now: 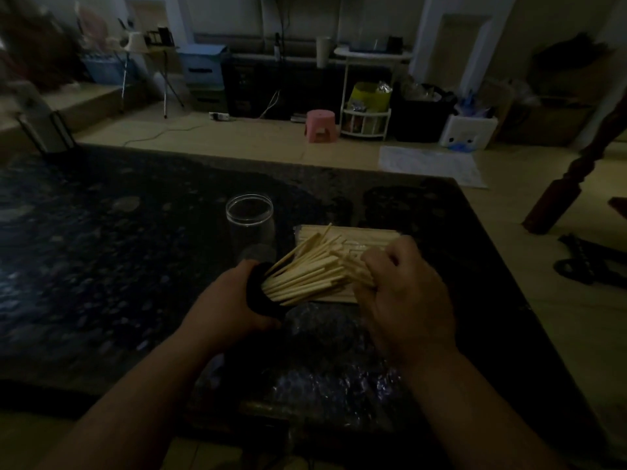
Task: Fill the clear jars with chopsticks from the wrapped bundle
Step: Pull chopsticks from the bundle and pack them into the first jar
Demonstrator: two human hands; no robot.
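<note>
- Head view: the left hand [234, 300] curls round a tipped jar [259, 295], its mouth toward the right hand [407, 293], whose fingers close over the ends of chopsticks [312, 273] fanning from it.
- Just beyond the right hand lies the wrapped bundle [356, 236] on the dark table [101, 249]; beyond the left hand, an empty clear jar [250, 225] stands upright.

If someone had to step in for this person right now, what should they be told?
The left grip holds a jar tipped on its side. The right grip clutches the fanned chopsticks whose other ends sit in that jar. The wrapped bundle lies on the table behind them; a second jar stands upright, apparently empty. Left to do: seat these sticks, fill the second jar.
</note>
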